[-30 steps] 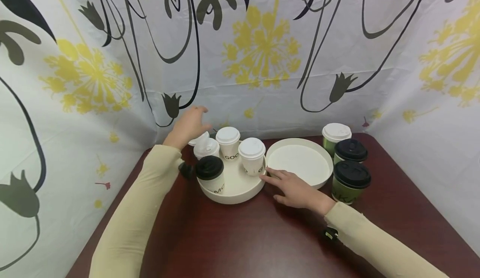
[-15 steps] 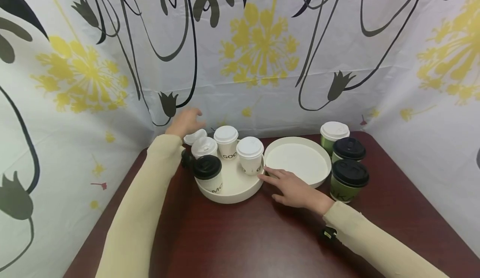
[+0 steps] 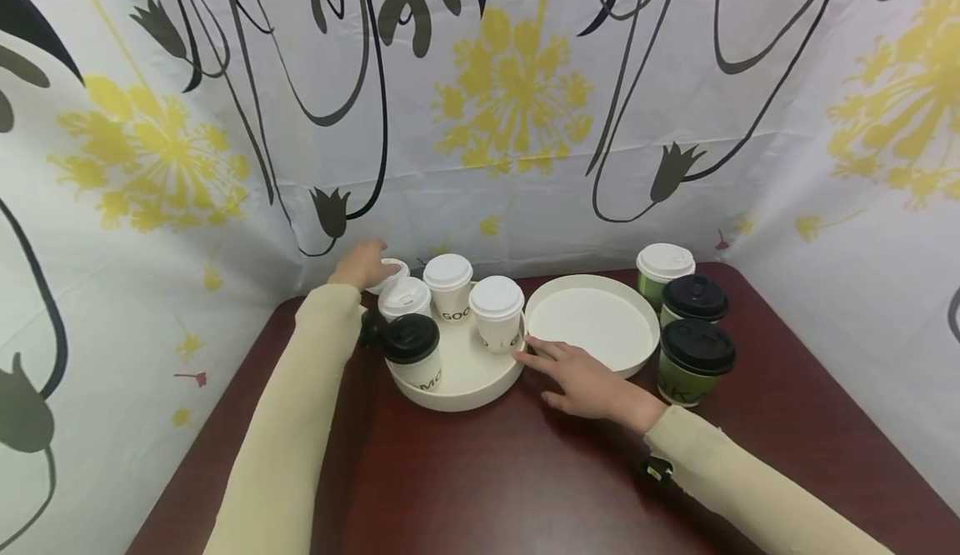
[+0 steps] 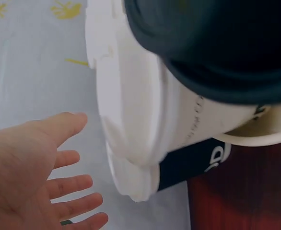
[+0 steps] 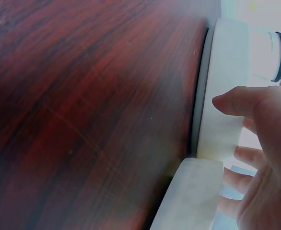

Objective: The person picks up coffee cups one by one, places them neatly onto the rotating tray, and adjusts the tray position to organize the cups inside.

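Hovering hand: the left hand is held just beside the back left cup; thumb and fingers are spread wide, nothing is gripped, and a gap to the white lids is shown in the left wrist view.
Near hand: the right hand is placed low where the trays come together; its fingers are extended loosely apart, nothing is gripped, and the fingertips are set at the left tray's rim. Firm contact cannot be told.
Left tray: four upright cups are carried, namely a black-lidded cup at front left, a white-lidded cup behind it, a cup marked GOO at the back and a right-hand cup.
Back left cup: partly hidden; whether it is stood inside the tray cannot be told.
Right tray: placed just beside the left tray.
Green cups: three are stood upright beside the right tray, one white-lidded, two black-lidded.
Table: finished in dark red-brown.
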Motion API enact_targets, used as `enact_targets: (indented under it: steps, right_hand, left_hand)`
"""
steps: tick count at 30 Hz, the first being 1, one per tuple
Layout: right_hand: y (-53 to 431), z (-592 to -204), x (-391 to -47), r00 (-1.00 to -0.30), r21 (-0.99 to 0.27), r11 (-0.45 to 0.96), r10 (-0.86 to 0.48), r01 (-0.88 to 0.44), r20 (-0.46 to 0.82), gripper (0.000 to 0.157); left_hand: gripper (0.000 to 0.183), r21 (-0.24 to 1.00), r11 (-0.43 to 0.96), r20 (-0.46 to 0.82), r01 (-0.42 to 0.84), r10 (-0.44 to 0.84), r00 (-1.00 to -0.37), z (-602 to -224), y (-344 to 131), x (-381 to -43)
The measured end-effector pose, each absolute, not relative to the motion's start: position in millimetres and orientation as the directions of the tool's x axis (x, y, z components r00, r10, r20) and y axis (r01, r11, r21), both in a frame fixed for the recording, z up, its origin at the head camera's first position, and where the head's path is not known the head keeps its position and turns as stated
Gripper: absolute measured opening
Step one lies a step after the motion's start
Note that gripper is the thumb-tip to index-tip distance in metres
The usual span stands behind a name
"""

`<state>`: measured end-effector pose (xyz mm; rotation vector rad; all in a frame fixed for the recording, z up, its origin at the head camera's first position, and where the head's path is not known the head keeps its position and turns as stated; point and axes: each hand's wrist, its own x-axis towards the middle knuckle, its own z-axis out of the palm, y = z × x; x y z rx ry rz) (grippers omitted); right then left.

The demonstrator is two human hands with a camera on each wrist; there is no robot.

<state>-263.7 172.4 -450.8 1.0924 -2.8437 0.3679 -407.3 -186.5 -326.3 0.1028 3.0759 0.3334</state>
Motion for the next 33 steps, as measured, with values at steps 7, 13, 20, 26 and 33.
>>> enact_targets:
  steps: [7, 13, 20, 26, 33]
  right_hand:
    - [172, -453, -265, -0.727, -0.171, 0.707, -0.664, -0.687, 0.177, 0.073]
    - [171, -453, -264, -0.723, -0.179, 0.7, -0.667, -0.691, 0.181, 0.073]
    - [171, -451, -264, -0.72, -0.168, 0.701, -0.667, -0.693, 0.192, 0.073]
    - [171, -450, -265, -0.72, -0.167, 0.701, -0.666, -0.693, 0.192, 0.074]
    - [172, -451, -265, -0.725, -0.17, 0.705, -0.664, -0.689, 0.186, 0.074]
  left_hand:
    - [0.063, 0.23, 0.972, -0.068, 0.038, 0.055, -0.996, -334, -190, -406]
    - [0.064, 0.251, 0.968, -0.087, 0.006, 0.029, -0.996, -342, -191, -411]
    - [0.066, 0.273, 0.962, -0.077, 0.0, 0.022, -0.997, -344, -193, -415]
    - [0.067, 0.277, 0.961, -0.077, 0.006, 0.028, -0.997, -344, -193, -417]
    - [0.066, 0.277, 0.961, -0.073, 0.001, 0.023, -0.997, -343, -191, -415]
